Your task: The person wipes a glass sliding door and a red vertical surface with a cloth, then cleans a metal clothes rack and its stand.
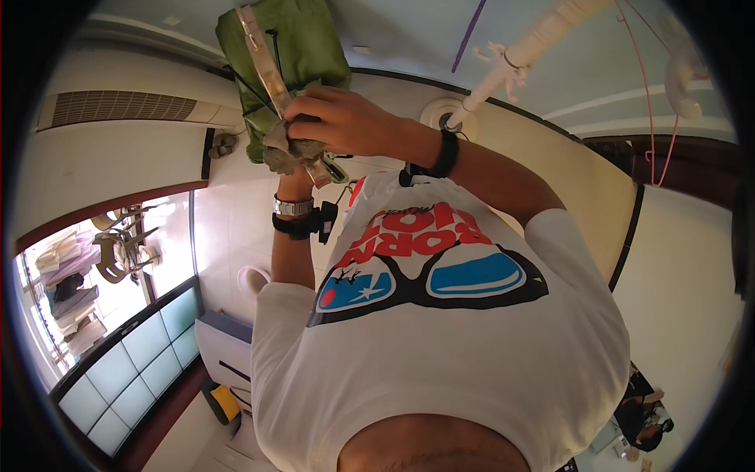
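My right hand, with a black band at the wrist, has its fingers closed on a grey-brown cloth wrapped around a long, narrow, glossy strip. The strip runs slantwise from the top of the view down past the cloth; its material is unclear. My left hand, below a metal watch and a black strap, reaches up to the cloth near the strip's lower end. Its fingers are hidden behind the cloth. Beyond the strip lies a green fabric item with black cords or straps.
A pale pole stands on a round base. A purple rod and a pink wire hanger are at the upper right. Shoes and a pale round container are at left. Clothes hang beyond an opening.
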Tool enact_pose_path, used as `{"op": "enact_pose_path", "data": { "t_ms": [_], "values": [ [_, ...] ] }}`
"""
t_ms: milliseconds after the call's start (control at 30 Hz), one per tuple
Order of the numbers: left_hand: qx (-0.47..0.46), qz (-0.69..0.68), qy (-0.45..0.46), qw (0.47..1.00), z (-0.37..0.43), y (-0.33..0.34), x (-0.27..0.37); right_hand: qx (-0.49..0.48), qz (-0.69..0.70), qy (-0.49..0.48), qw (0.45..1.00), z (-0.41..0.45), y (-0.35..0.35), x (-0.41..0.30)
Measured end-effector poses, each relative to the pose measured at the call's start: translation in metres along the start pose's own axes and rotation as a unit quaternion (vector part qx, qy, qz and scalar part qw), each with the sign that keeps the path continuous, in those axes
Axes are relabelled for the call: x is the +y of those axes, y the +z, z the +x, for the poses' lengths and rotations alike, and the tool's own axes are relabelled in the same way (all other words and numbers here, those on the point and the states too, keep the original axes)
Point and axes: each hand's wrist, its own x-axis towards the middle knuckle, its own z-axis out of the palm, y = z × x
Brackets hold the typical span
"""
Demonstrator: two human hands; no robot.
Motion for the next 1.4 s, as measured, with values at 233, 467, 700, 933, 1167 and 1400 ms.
{"op": "enact_pose_path", "data": {
  "t_ms": [233, 467, 700, 933, 1167, 1400],
  "values": [
    [-0.089, 0.174, -0.002, 0.981, -0.028, -0.004, -0.066, 0.013, 0.097, 0.055, 0.994, 0.006, -0.001, -0.005],
    [0.056, -0.590, -0.258, 0.763, 0.008, 0.004, 0.027, -0.001, 0.159, 0.185, 0.970, 0.009, -0.016, 0.000],
    [0.088, -0.565, -0.407, 0.712, 0.034, -0.007, 0.062, 0.043, 0.101, 0.158, 0.981, 0.017, -0.020, 0.010],
    [0.065, -0.605, -0.374, 0.700, 0.047, -0.007, 0.095, 0.071, -0.011, 0.115, 0.991, 0.017, -0.020, 0.033],
    [0.018, -0.525, -0.434, 0.732, 0.057, -0.001, 0.089, 0.088, -0.081, 0.134, 0.984, 0.027, -0.028, 0.067],
    [-0.003, -0.595, -0.407, 0.693, 0.064, 0.011, 0.083, 0.105, -0.103, 0.173, 0.974, 0.019, -0.025, 0.073]
  ]
}}
